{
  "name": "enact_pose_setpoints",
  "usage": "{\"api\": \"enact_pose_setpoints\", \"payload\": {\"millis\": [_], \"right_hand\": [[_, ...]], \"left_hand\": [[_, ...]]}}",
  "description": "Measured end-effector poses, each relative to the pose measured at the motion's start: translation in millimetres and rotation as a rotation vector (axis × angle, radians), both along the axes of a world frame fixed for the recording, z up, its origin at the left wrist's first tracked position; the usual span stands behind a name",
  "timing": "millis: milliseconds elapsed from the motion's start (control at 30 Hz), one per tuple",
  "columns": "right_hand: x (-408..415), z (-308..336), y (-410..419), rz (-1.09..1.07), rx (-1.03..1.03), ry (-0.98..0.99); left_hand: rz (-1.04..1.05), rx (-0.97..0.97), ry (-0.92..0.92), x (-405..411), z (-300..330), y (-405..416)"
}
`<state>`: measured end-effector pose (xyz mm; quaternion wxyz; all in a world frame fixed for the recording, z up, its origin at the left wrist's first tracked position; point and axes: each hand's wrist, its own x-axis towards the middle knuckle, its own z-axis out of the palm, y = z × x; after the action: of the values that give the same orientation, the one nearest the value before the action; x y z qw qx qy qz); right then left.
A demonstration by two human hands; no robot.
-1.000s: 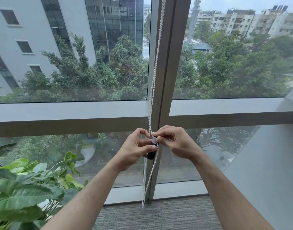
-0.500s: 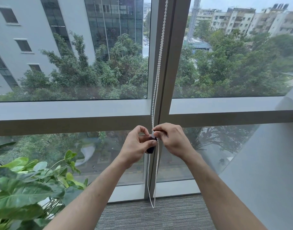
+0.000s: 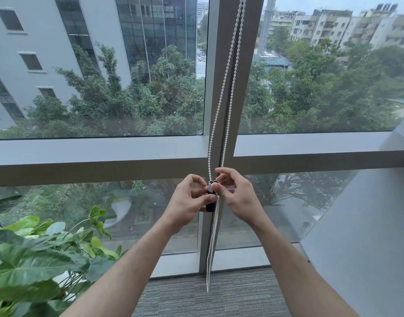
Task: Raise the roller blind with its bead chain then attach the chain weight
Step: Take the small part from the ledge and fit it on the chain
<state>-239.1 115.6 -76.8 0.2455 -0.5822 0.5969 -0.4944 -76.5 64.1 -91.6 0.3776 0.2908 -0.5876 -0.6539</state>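
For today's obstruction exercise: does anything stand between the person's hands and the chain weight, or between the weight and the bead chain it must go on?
Nothing visible does. The left hand and right hand already pinch the chain weight, which sits right at the bead chain. The plant stays off to the left.

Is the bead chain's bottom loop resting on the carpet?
No, the bead chain ends hanging free above the carpet.

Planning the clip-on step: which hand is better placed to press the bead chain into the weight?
Right hand: its fingers pinch the bead chain atop the weight, which the left hand grips.
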Motion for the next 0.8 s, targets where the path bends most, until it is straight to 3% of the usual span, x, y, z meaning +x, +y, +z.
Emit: {"api": "enact_pose_setpoints", "payload": {"millis": [167, 333, 533, 800], "right_hand": [[2, -22, 9, 0.168, 0.217, -0.447], [9, -35, 13, 0.214, 0.36, -0.685], [12, -43, 17, 0.222, 0.383, -0.8], [26, -68, 30, 0.154, 0.294, -0.755]], "left_hand": [[-0.028, -0.015, -0.008, 3, -8, 3], [-0.019, -0.127, -0.117, 4, -15, 6], [-0.058, -0.214, -0.205, 13, -19, 11], [-0.114, -0.099, -0.155, 24, -18, 14]]}}
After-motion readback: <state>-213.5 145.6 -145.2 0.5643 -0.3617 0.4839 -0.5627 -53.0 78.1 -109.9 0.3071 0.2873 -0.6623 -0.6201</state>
